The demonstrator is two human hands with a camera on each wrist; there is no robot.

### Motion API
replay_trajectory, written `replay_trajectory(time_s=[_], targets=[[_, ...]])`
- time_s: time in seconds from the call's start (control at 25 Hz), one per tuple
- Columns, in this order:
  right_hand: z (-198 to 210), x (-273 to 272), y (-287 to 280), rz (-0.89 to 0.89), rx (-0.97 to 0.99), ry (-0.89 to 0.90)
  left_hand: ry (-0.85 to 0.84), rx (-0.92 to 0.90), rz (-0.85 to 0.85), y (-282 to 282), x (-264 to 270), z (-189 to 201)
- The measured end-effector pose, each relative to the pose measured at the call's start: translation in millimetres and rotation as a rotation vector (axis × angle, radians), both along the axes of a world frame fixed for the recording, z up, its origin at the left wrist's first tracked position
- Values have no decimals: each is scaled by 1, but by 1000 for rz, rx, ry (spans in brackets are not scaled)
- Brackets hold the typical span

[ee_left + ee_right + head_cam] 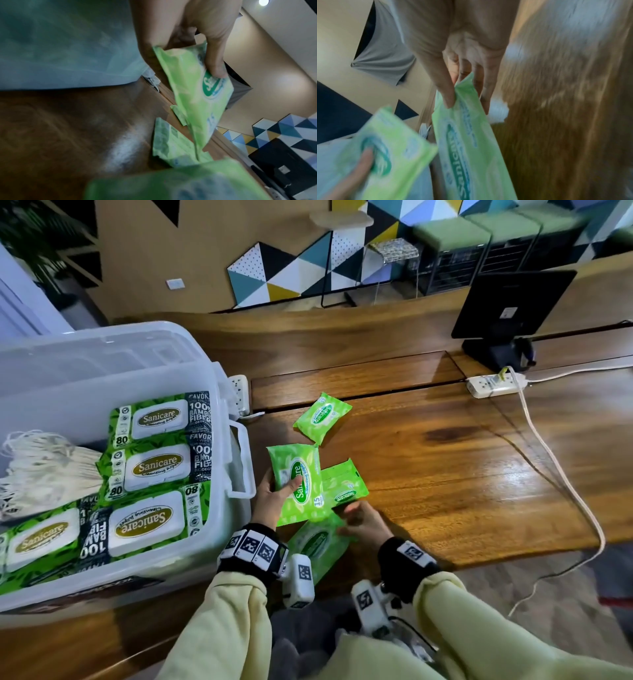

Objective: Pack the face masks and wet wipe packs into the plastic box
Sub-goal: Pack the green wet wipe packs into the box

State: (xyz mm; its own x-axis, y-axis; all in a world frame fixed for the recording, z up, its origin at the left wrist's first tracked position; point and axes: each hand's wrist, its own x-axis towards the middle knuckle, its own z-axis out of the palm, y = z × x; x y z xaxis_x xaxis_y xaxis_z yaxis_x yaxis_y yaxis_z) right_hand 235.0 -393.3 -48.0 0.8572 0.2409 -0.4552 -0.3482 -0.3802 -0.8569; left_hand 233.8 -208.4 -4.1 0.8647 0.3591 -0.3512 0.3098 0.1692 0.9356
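1. Far left of the head view: the plastic box (219, 392) stands open on the table (445, 467). Face masks (44, 470) lie bundled at its left side; large wet wipe packs (156, 467) sit flat in rows beside them, a tidy arrangement that apparently saves room.
2. Lower centre: the left hand (272, 498) is just beside the box wall. Its grip is clamped on a small wipe pack (296, 484), thumb across the printed face and fingers behind, raised off the table, probably for transfer into the box.
3. Right of that: the right hand (363, 522) pinches the end of a second small pack (346, 486), thumb above and fingers below, so this grip is also clamped. The right wrist view confirms the pinch.
4. Beneath the two hands, a third small pack (317, 544) rests at the near table edge.
5. Upper centre: a fourth small pack (322, 417) lies alone, apart from the hands, not yet packed.
6. Right of frame: a power strip (496, 385) and its cord lie well clear of the work.
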Motion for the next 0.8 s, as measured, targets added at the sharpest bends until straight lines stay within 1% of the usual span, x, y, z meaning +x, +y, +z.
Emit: replay_trajectory(time_s=[0.04, 0.08, 0.16, 0.24, 0.32, 0.44, 0.48, 0.6, 0.68, 0.72, 0.8], targets=[[5, 5, -13, -53, 94, 62, -17, 13, 9, 1, -2, -1], [8, 11, -25, -72, 146, 96, -15, 40, 17, 3, -5, -2], [9, 21, -47, -34, 140, 83, 12, 164, 10, 5, -12, -9], [9, 29, -59, 15, 109, 54, -36, 288, -44, 3, -16, -15], [8, 33, -63, 23, 126, 65, -90, 297, -129, -1, -18, -22], [10, 41, -63, 62, 144, 64, -40, 238, -183, -11, -25, -35], [13, 44, -64, 104, 128, 44, -9, 232, -201, -13, -27, -40], [28, 57, -59, 271, 80, -2, 164, 173, -232, -20, -32, -44], [35, 66, -48, 345, 58, -25, 210, 117, -217, -25, -34, -44], [37, 69, -40, 362, 47, -36, 214, 36, -179, -28, -35, -42], [36, 75, -20, 363, 36, -72, 237, -194, -94, -35, -34, -37]])
